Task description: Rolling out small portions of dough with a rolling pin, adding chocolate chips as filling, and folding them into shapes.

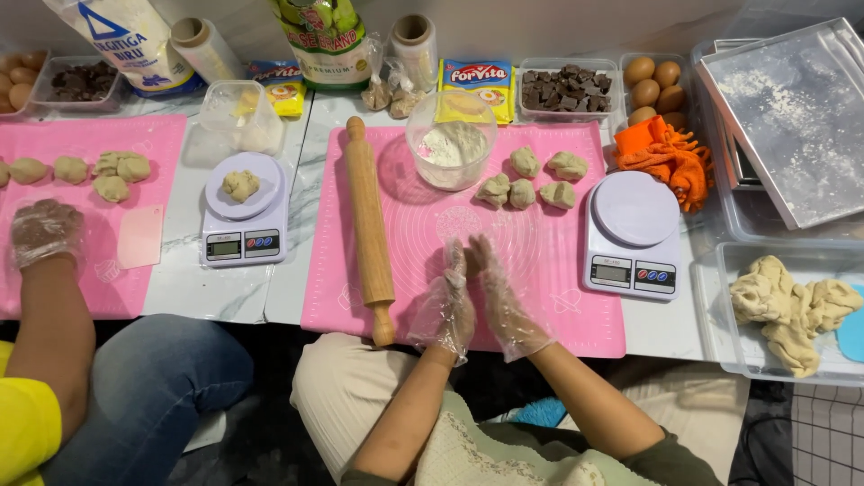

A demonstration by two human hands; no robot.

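Note:
My left hand (447, 306) and my right hand (504, 301), both in thin clear plastic gloves, are pressed palm to palm above the near part of a pink silicone mat (432, 225). Whatever may lie between the palms is hidden. A wooden rolling pin (369, 225) lies on the mat just left of my left hand. Several small dough pieces (522, 191) sit at the far side of the mat, next to a clear bowl of flour (450, 144).
A white scale (632, 234) stands right of the mat; another scale (243, 211) to the left carries a dough ball (240, 184). A co-worker's gloved hand (43, 232) rests on a second pink mat. A tub of dough (792, 306), floured tray (792, 117), orange cloth (670, 153), eggs and chocolate are at right.

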